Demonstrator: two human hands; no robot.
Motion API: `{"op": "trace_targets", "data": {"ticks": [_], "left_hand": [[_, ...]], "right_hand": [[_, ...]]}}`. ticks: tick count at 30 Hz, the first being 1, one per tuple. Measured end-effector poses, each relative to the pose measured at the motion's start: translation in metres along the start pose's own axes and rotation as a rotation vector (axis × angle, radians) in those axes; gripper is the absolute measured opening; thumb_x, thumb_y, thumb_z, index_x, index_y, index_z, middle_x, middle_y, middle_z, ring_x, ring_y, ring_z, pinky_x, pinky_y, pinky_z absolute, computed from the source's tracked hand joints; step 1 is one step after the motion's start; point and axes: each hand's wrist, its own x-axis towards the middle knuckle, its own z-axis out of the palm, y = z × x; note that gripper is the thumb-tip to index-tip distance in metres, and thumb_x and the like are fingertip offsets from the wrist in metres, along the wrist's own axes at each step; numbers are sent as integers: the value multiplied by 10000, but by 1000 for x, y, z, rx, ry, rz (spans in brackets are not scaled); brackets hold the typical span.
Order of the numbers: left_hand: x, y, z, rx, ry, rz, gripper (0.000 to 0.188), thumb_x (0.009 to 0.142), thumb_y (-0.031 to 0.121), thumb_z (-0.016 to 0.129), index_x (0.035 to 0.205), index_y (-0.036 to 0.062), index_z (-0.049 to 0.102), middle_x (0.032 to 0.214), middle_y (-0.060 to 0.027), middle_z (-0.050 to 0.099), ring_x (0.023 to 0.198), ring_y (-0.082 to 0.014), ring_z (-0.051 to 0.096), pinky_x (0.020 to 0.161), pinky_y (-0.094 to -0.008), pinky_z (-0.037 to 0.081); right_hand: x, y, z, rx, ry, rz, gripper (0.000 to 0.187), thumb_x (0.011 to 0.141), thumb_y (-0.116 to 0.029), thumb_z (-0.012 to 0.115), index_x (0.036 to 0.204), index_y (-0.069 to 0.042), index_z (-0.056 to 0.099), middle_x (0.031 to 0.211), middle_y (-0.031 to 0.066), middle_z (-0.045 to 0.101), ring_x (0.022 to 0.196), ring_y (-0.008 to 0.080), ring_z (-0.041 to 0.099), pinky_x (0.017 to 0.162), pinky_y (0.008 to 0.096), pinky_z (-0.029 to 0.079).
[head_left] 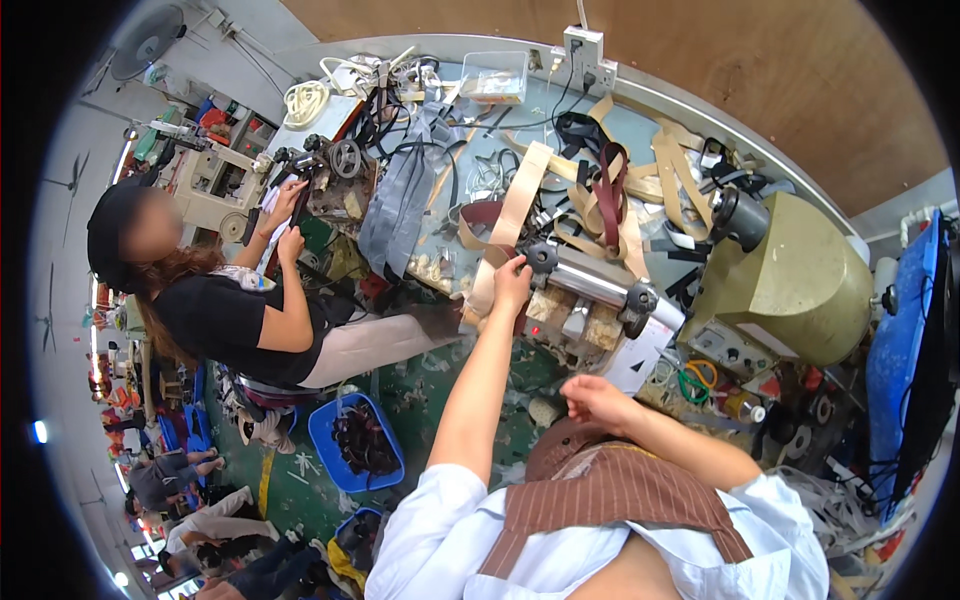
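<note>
My left hand (512, 284) reaches forward to the left end of a bench machine with a shiny metal roller (592, 279). Its fingers are closed at the edge of a wide beige strap (483, 288), just beside the black knob (541, 258). A dark brown strap (478, 214) loops close to that spot and partly runs behind the beige one. Nearer to my body, in front of the brown striped apron (620, 485), my right hand (597, 402) hovers with its fingers curled in; nothing shows in it.
Tangled beige and maroon straps (610, 200) cover the bench behind the roller. A large olive machine (785, 285) stands at the right. At left a co-worker (235, 310) handles a dark strip at another roller machine. A blue basket (322, 432) sits on the littered green floor.
</note>
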Motion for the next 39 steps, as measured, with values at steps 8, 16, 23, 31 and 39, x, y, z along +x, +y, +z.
{"op": "trace_targets", "data": {"ticks": [8, 16, 23, 31, 39], "left_hand": [[-11, 64, -38, -523, 313, -72, 184, 805, 58, 613, 964, -15, 557, 899, -53, 595, 811, -131, 556, 733, -262, 453], [-225, 229, -165, -270, -175, 14, 358, 820, -22, 571, 1166, 9, 489, 1049, -69, 584, 946, -123, 561, 850, -249, 435], [-368, 195, -191, -259, -159, -269, 637, 821, -26, 562, 1378, 70, 270, 1165, -143, 572, 1055, -174, 554, 871, -285, 441], [-397, 93, -178, -1298, -170, -812, 628, 877, 501, 468, 1317, 71, 345, 1162, -59, 513, 1052, -210, 519, 903, -384, 425], [-419, 131, -181, -1392, -272, 34, 817, 855, 626, 341, 1340, -31, 308, 1347, -148, 397, 1228, -210, 407, 1039, -359, 284]], "right_hand": [[-35, -24, -32, -120, 112, -141, 157, 895, -255, 530, 920, -101, 547, 776, -22, 550, 705, 67, 518, 653, 213, 429], [6, -61, 45, -28, -414, -183, 529, 919, -502, 363, 1212, -85, 506, 1214, 73, 529, 1121, 166, 479, 948, 312, 344], [20, -60, 122, 221, -488, -82, 311, 911, -348, 498, 1023, -72, 591, 965, 36, 631, 874, 130, 588, 812, 305, 459], [-34, -33, 165, -768, -723, -1033, 200, 877, -103, 521, 1041, -27, 606, 1059, 120, 571, 987, 219, 533, 871, 324, 401], [-51, -16, 190, -1051, -912, -336, 198, 868, -90, 499, 1005, 20, 590, 832, 77, 630, 872, 144, 559, 794, 295, 440]]}}
